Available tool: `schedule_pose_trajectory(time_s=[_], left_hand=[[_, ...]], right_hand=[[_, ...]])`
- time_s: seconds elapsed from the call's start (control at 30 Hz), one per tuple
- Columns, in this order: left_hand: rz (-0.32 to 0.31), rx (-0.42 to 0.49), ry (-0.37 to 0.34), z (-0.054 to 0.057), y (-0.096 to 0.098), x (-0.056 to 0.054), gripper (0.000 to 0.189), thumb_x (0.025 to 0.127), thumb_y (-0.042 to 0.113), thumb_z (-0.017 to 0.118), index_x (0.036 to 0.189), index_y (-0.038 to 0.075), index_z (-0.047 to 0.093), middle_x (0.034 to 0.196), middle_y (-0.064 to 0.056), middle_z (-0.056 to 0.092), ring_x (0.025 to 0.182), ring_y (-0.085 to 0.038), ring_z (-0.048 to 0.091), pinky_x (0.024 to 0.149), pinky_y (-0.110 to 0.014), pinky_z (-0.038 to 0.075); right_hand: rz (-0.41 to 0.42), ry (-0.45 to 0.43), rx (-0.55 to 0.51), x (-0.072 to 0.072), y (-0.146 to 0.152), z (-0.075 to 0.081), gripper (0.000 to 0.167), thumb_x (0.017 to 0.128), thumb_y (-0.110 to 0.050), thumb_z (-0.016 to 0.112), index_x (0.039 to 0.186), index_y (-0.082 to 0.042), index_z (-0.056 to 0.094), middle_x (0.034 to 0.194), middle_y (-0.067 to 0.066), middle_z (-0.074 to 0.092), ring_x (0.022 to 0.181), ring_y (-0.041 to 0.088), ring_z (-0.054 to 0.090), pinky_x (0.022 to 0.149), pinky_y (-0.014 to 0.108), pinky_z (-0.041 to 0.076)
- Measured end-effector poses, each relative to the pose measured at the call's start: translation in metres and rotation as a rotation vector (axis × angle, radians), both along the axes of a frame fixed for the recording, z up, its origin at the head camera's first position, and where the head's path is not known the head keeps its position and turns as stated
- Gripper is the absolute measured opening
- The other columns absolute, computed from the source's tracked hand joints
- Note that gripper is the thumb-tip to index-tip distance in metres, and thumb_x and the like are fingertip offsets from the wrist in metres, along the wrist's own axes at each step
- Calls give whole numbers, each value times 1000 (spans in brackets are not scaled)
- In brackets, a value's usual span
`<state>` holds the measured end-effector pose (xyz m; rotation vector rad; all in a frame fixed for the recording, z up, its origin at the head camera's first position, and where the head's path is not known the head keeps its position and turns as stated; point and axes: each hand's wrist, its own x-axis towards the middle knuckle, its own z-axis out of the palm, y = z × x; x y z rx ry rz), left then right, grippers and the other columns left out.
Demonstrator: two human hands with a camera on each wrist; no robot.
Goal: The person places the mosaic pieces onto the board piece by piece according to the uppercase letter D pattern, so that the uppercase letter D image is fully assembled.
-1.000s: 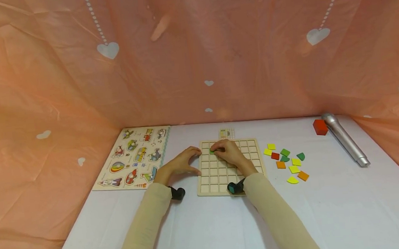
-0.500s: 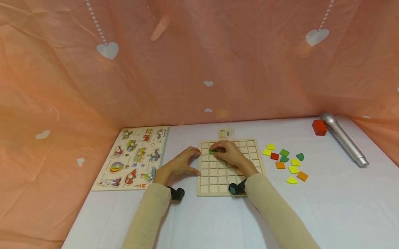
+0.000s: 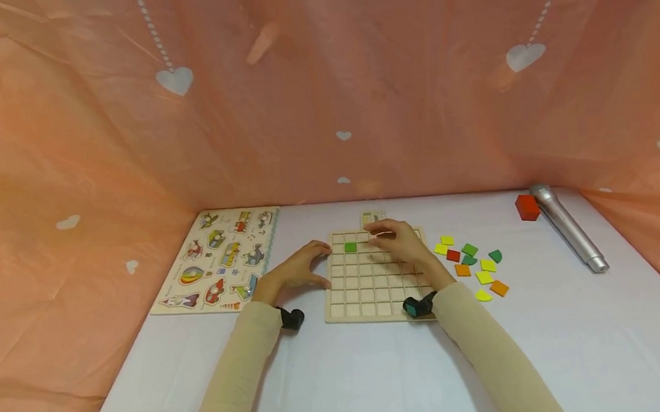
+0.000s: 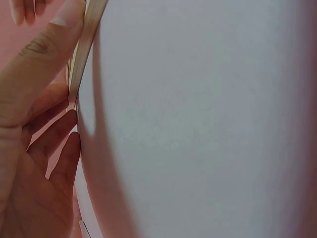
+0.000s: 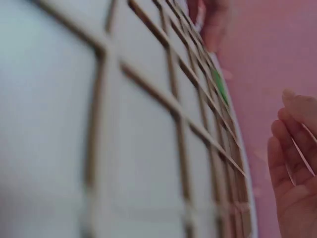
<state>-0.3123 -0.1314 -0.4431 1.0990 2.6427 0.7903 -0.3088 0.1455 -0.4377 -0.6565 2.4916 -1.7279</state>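
Note:
A wooden grid board [image 3: 351, 282] lies flat on the table, with one green square tile [image 3: 350, 247] in a cell of its upper left part. My left hand [image 3: 292, 271] is at the board's left side, thumb and fingers spread apart; in the left wrist view the thumb [image 4: 42, 54] touches the board's edge. My right hand [image 3: 399, 244] hovers over the upper right part of the board. It holds nothing; in the right wrist view its fingers [image 5: 287, 158] are apart from the grid. The hand and forearm hide some right-hand cells.
Loose yellow, green, orange and red tiles [image 3: 485, 277] lie right of the board. A small pattern card [image 3: 373, 216] lies behind it. At the left is a picture puzzle board [image 3: 217, 261]. A red block [image 3: 527, 208] and a silver microphone [image 3: 570, 231] are at the far right.
My right hand has let go of the green tile and moved right, away from it. The tile stays in its cell, now uncovered. My left hand has kept its place.

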Motion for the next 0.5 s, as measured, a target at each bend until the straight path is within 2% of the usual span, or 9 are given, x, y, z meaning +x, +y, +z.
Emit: schedule_pose_trajectory(time_s=[0.2, 0.37, 0.5], left_hand=[[14, -5, -6, 3, -1, 0, 74, 70, 23, 82, 128, -7, 48, 134, -18, 43, 130, -31, 36, 114, -39, 24], [1, -6, 4, 3, -1, 0, 73, 70, 23, 82, 127, -8, 48, 134, -19, 43, 129, -32, 36, 114, -39, 25], [-17, 0, 15, 3, -2, 2, 73, 71, 23, 82, 127, -9, 48, 132, -20, 44, 128, -33, 38, 113, -40, 26]], right_hand=[[5, 118, -26, 8, 38, 15, 37, 88, -7, 64, 122, 4, 56, 123, 25, 55, 111, 40, 52, 96, 35, 48], [-67, 181, 1, 24, 75, 22, 37, 87, -2, 63, 122, 5, 55, 120, 26, 55, 107, 38, 54, 95, 31, 48], [-141, 204, 41, 44, 97, 33, 36, 86, 3, 62, 121, 10, 54, 119, 28, 54, 106, 37, 52, 94, 26, 48]])
